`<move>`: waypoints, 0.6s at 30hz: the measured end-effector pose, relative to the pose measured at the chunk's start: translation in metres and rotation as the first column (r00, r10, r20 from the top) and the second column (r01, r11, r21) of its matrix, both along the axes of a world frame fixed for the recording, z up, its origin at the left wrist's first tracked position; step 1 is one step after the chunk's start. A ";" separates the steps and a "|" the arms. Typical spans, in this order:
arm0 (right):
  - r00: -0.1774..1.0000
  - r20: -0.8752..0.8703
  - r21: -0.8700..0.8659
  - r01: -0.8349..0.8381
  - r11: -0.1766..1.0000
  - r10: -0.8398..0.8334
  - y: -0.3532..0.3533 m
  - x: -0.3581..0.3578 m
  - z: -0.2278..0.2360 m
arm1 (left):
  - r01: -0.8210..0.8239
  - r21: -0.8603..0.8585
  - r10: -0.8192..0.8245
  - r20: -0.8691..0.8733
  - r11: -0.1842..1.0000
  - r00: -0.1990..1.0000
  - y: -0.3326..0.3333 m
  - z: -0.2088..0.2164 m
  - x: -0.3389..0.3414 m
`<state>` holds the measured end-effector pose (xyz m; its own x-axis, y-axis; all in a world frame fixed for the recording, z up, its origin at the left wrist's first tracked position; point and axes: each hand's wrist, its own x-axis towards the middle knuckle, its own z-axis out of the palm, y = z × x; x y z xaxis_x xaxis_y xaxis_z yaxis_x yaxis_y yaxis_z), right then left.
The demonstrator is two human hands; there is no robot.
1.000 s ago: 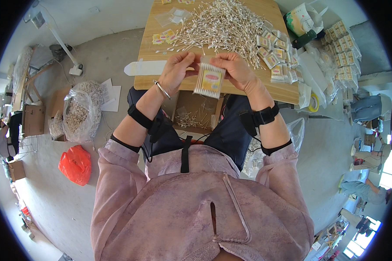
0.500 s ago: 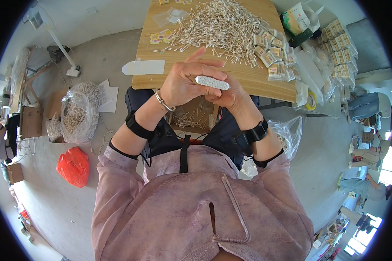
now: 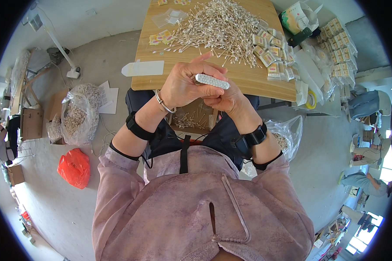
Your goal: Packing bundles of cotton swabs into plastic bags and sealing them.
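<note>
Above the table's near edge, my left hand (image 3: pixel 183 85) is closed round a flat, tightly packed bundle of cotton swabs (image 3: pixel 212 81), with the white tips facing me. My right hand (image 3: pixel 231 99) is curled against the bundle's right end and underside, gripping it too; some of its fingers are hidden behind. Beyond my hands, a big heap of loose cotton swabs (image 3: pixel 215 32) spreads over the wooden table (image 3: pixel 244 81). Filled packs of swabs (image 3: pixel 274 54) lie to its right. Small yellow-and-white cards (image 3: pixel 161 38) are at its left.
A white strip (image 3: pixel 143 68) overhangs the table's left edge. Between my knees an open box (image 3: pixel 196 129) holds loose swabs. Swab-filled bags (image 3: pixel 80 115) and a red bag (image 3: pixel 74 168) stand on the left floor. Tape (image 3: pixel 311 100) and stacked packs (image 3: pixel 342 54) are at right.
Both hands stay in nearly the same place round the swab bundle. My left fingers have shifted slightly lower over it, and my right fingers have moved a little beneath.
</note>
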<state>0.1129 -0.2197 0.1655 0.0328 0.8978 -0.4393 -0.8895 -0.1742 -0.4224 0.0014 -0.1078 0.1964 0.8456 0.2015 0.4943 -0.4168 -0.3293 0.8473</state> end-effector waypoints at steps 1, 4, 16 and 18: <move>1.000 0.000 0.000 0.003 1.000 -0.003 0.000 0.000 0.002 | 0.007 -0.005 -0.007 -0.009 1.000 1.000 0.000 0.000 0.001; 0.998 0.060 0.002 -0.007 1.000 0.007 -0.002 0.002 0.006 | 0.030 -0.077 -0.037 -0.080 0.997 0.996 -0.009 0.001 0.007; 0.835 0.360 -0.434 0.544 0.718 -0.415 -0.033 0.083 -0.099 | -0.196 -0.056 0.172 -0.286 0.979 0.943 0.002 -0.106 0.037; 0.648 0.565 -0.391 0.755 0.527 -0.510 -0.046 0.118 -0.104 | -0.352 0.008 0.326 -0.400 0.936 0.857 0.023 -0.137 0.031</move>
